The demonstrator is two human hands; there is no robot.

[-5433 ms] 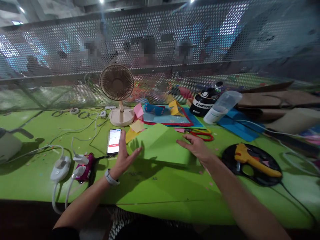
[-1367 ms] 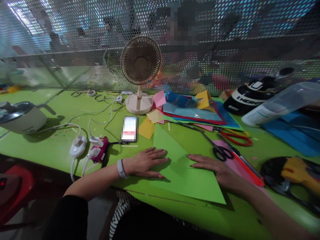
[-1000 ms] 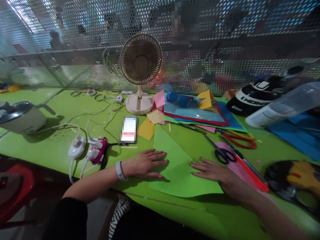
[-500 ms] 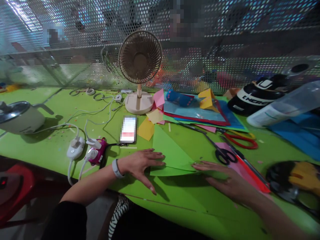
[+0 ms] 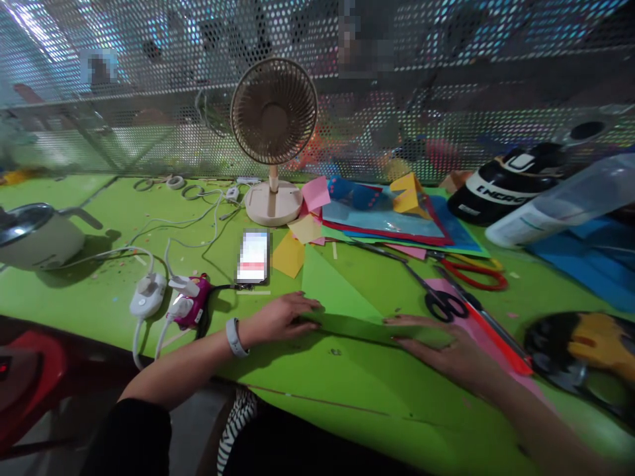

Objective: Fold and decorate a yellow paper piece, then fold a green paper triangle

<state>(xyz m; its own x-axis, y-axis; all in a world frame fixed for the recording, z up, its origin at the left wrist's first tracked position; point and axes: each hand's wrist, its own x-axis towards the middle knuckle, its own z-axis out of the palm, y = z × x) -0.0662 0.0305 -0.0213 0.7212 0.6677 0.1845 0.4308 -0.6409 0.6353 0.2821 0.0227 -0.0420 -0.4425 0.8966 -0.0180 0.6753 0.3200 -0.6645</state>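
Currently, the green paper (image 5: 337, 294) is lying on the green table (image 5: 327, 390) in front of the seated person, between the two hands, its near edge lifting slightly and casting a dark shadow. Left hand (image 5: 284, 318), with a pale wristband (image 5: 237, 338) behind it, is reaching the sheet's left edge; its fingers are lying close together and bending a little, the thumb sitting just below them. Whether they are pinching the paper, I cannot tell. Right hand (image 5: 441, 344) is touching the right corner, fingers extending close together, thumb standing apart from them.

Surroundings: a phone (image 5: 253, 256) is showing a lit, blurred screen beyond the left hand, and a yellow paper (image 5: 289, 254) is lying just beside it. The fan (image 5: 274, 112) is standing upright behind. Black-handled scissors (image 5: 445, 306) are resting partly on pink paper (image 5: 444, 285), beyond the right hand, with a red cutter (image 5: 499, 337) lying alongside. Farther right, a yellow glue gun (image 5: 602, 350) is resting on a black round tray (image 5: 538, 347).
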